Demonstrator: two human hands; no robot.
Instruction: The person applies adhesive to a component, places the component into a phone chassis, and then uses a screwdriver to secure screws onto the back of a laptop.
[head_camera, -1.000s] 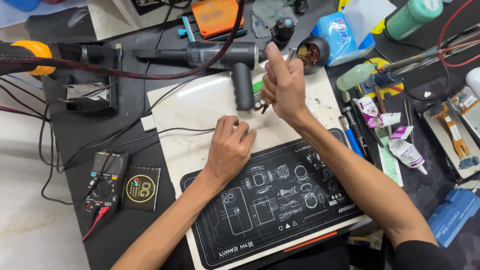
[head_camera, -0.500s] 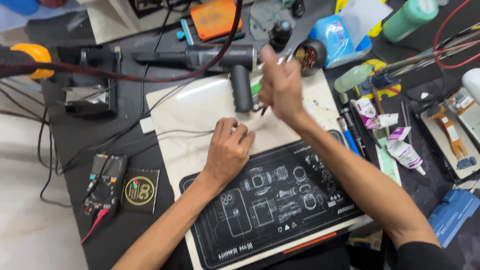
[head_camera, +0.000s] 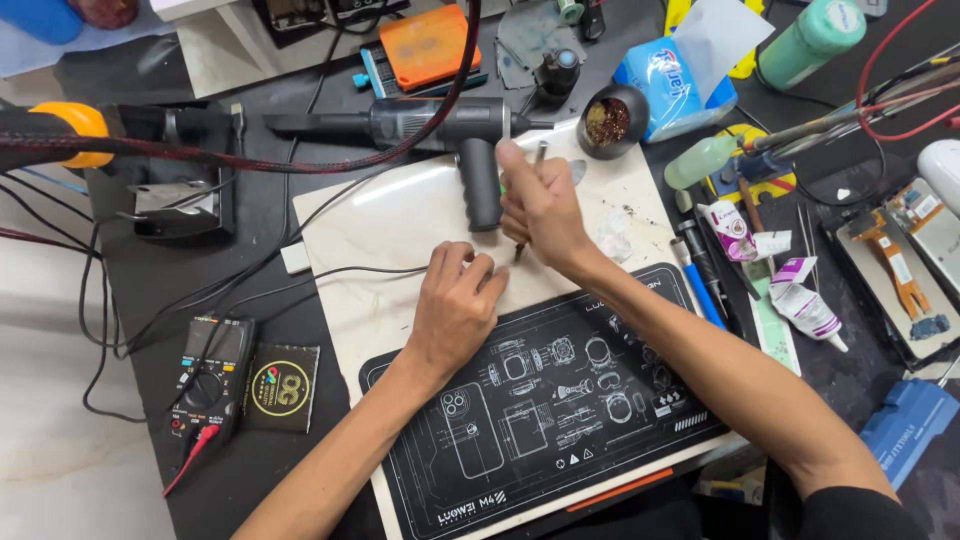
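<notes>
My right hand (head_camera: 545, 210) is shut on a slim pen-like tool (head_camera: 540, 152). Its metal end sticks up above my fingers and its dark tip points down at the white marble slab (head_camera: 390, 220). My left hand (head_camera: 455, 305) rests knuckles-up on the slab just below, fingers curled down where a thin black wire (head_camera: 345, 271) ends; what lies under the fingertips is hidden. The two hands are almost touching. A black work mat with white phone-part drawings (head_camera: 540, 400) lies under my left wrist.
A grey pistol-shaped blower (head_camera: 470, 130) lies above the slab, next to a small bowl of brass wool (head_camera: 607, 120). At the left are a multimeter (head_camera: 212, 375), cables and a black stand. Tubes, pens, phone parts and a blue case crowd the right side.
My right hand has come down and slightly left with the tool, closer to my left hand. The left hand has stayed on the slab.
</notes>
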